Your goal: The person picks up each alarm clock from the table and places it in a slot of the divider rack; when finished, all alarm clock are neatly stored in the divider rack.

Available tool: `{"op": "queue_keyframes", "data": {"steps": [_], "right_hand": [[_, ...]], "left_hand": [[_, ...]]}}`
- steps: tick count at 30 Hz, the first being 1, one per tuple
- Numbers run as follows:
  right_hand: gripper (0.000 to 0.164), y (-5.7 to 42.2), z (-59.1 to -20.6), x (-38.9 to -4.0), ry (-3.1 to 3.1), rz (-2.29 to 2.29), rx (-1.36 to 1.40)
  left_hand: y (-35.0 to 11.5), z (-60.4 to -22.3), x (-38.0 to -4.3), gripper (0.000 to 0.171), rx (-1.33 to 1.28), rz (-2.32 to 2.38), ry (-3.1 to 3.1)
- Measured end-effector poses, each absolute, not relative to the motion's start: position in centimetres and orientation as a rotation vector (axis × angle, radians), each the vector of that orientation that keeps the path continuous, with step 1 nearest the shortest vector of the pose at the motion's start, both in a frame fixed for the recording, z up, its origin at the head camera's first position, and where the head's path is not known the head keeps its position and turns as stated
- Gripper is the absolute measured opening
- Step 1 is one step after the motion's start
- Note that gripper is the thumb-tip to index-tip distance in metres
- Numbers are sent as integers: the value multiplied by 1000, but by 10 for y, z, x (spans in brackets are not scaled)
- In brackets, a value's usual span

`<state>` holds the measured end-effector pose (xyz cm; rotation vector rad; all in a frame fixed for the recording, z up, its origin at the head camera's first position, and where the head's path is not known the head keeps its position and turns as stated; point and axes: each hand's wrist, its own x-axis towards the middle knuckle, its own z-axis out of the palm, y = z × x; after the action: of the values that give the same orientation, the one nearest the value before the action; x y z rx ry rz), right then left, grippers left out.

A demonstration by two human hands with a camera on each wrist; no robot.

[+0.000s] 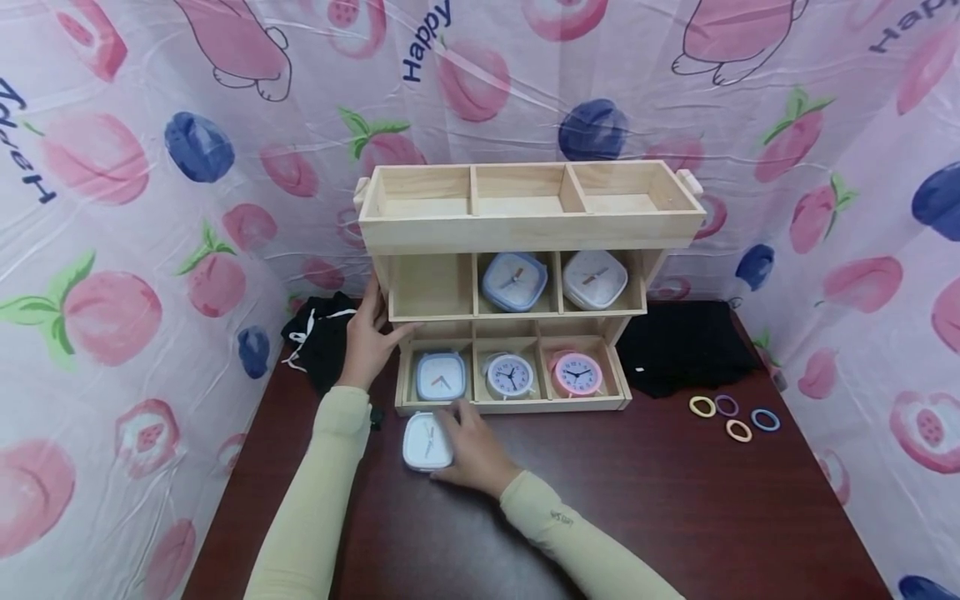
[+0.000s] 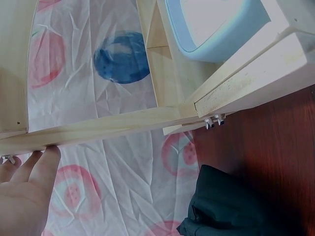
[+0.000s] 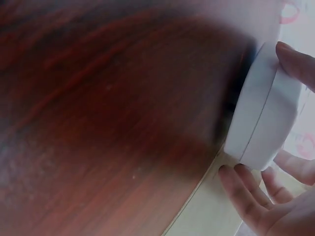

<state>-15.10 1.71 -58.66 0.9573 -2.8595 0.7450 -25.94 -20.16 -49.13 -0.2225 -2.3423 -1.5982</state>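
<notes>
My right hand [image 1: 476, 450] grips a white square alarm clock [image 1: 426, 442] by its right side, in front of the lowest tier of a wooden tiered box [image 1: 517, 236]. In the right wrist view, the thumb is on one side of the white alarm clock [image 3: 266, 105] and the fingertips are at another. My left hand [image 1: 367, 340] rests against the left end of the middle tier, its fingers straight along the wood; the left wrist view shows the fingertips [image 2: 47, 157] at a wooden edge.
Blue and white clocks [image 1: 515, 282] sit in the middle tier, whose left compartment is bare. Three clocks [image 1: 510, 377] fill the lowest tier. Black cloth [image 1: 678, 346] lies to the right, another black cloth bundle [image 1: 318, 342] to the left. Several coloured rings [image 1: 738, 431] lie on the table [image 1: 675, 517].
</notes>
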Motion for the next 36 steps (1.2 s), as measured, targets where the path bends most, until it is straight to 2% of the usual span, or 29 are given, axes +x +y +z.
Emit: {"op": "queue_keyframes", "data": {"steps": [12,19,28,32,36], "right_hand": [[103,29,-586,-135,-2959,828,1008],[111,40,-588,-122,-2907,809,1087],[95,53,-586,-124,-2783,884,1128],[82,58,-564,-138,-2626,993,1132],[77,58,-532,-160,-2423,1034,1095]], "left_hand": [[-202,-492,-262,114,-214,-1586,-2334],[-202,-494,-262,114,-210,-1587,-2337],[-203,-495,-263,115,-217,-1583,-2337],[-203,-495,-263,114,-217,-1586,-2339],[-202,-495,-264,113,-221,-1587,-2338]]}}
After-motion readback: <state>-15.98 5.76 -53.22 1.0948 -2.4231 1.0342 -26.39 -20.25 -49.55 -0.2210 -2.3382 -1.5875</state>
